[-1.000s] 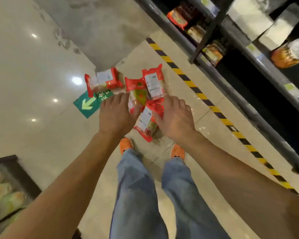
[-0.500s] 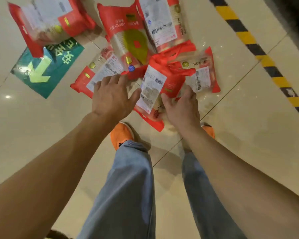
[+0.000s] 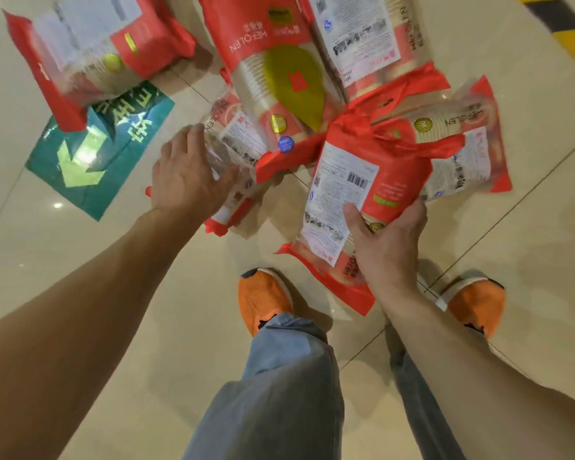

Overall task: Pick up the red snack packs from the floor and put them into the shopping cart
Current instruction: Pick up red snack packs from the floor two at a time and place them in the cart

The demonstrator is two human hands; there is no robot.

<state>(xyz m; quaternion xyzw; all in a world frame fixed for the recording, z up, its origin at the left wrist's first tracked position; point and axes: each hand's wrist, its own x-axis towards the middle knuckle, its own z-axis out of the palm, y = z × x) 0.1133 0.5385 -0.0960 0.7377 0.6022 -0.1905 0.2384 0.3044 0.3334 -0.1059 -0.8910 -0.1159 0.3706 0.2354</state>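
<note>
**Grabbing two at once from the pile**

We're leaning over the packs, which are lying in an overlapping heap on the floor just ahead of our shoes.

Our right hand is gripping the near pack, with the thumb pressing on the label side and the fingers curling round its right edge. That makes sense, since it's sitting on top of the heap and closest to us, so nothing's pinning it.

Our left hand is spread wide with straight fingers, holding nothing and hovering at the left pack. It's blurry there, so we can't tell if it's touching. That pack is tucked under the middle one's corner, so we're guessing it needs sliding out sideways rather than lifting straight up. The wrappers are looking slippery, so a wide grab seems the safer bet.

The cart isn't showing anywhere, so we're reckoning nothing's loaded yet.
</note>
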